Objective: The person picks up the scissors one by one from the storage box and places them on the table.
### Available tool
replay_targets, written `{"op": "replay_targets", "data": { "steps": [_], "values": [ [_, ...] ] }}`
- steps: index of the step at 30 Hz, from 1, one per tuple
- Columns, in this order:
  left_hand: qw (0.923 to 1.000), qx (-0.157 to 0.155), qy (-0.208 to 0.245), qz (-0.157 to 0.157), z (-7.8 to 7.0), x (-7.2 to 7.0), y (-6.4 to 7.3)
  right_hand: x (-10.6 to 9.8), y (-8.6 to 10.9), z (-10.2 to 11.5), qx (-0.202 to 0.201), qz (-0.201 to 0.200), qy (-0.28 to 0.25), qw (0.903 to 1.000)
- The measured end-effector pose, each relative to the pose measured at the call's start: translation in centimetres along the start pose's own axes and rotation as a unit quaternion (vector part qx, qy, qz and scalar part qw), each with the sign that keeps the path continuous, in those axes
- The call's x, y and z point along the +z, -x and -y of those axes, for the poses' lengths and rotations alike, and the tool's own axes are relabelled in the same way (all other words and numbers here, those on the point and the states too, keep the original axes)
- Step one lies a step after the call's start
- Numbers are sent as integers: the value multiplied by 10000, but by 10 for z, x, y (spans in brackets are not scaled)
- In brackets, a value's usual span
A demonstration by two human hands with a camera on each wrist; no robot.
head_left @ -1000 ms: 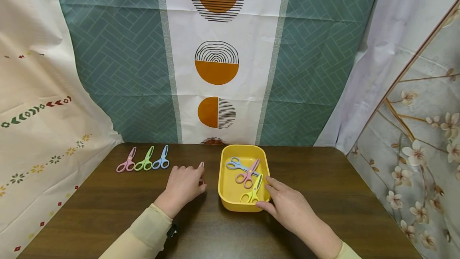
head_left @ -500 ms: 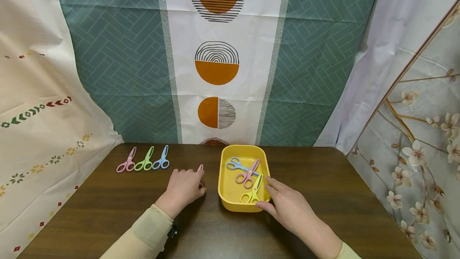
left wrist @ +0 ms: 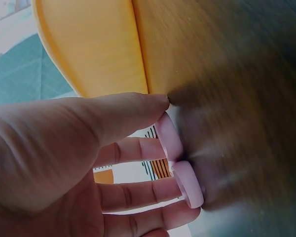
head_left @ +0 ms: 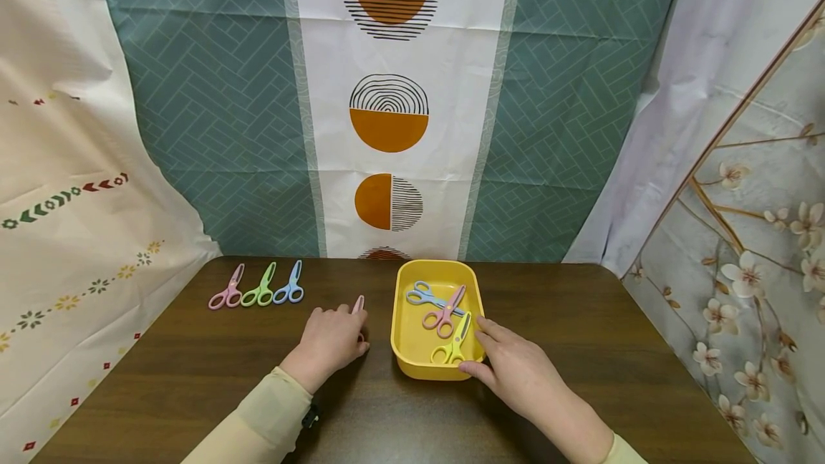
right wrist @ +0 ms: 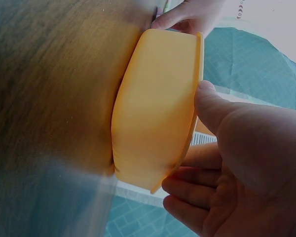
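Note:
My left hand (head_left: 330, 341) is low over the dark table, left of the yellow bin (head_left: 402, 369). It holds a pair of pink scissors (left wrist: 188, 183) by the handle loops, thumb on one loop and fingers at the other. The loops are right at the tabletop; most of the blades are hidden behind the hand in the head view. My right hand (head_left: 518, 367) rests on the bin's near right corner, thumb on the near rim and relaxed fingers along the right side. Inside the bin lie blue scissors (head_left: 422, 293), pink scissors (head_left: 441, 319) and yellow scissors (head_left: 455, 344).
At the table's back left, pink scissors (head_left: 227, 296), green scissors (head_left: 259, 293) and blue scissors (head_left: 290, 291) lie in a row, tips pointing away. Patterned cloths (head_left: 225, 127) hang behind the table (head_left: 567, 313) and along both sides.
The left hand and the pink scissors under it have shifted slightly nearer and to the left, with more of the tip showing. The right hand and bin have stayed put.

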State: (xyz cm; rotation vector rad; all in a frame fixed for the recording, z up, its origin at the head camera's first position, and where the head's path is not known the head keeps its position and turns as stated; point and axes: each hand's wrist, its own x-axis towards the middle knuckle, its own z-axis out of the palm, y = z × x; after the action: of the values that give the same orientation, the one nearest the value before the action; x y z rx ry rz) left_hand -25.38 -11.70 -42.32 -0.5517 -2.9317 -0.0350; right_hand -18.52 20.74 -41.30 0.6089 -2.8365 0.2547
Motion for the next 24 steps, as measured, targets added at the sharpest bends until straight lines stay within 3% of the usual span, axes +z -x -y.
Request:
{"op": "replay_targets", "data": {
  "steps": [6,11,17,24],
  "values": [
    [9999,-54,-20,146,0,-1,1,1,0,0,-8,-7,14,10000],
    [9996,-80,-240,-118,-2,-6,10,1,1,-1,-19,-28,67,10000],
    [9975,462,-161,-500,-1,-12,34,0,-1,0,23,33,44,10000],
    [9961,805,94,-360,4,-14,50,-1,0,1,29,21,-24,10000]
  ]
}}
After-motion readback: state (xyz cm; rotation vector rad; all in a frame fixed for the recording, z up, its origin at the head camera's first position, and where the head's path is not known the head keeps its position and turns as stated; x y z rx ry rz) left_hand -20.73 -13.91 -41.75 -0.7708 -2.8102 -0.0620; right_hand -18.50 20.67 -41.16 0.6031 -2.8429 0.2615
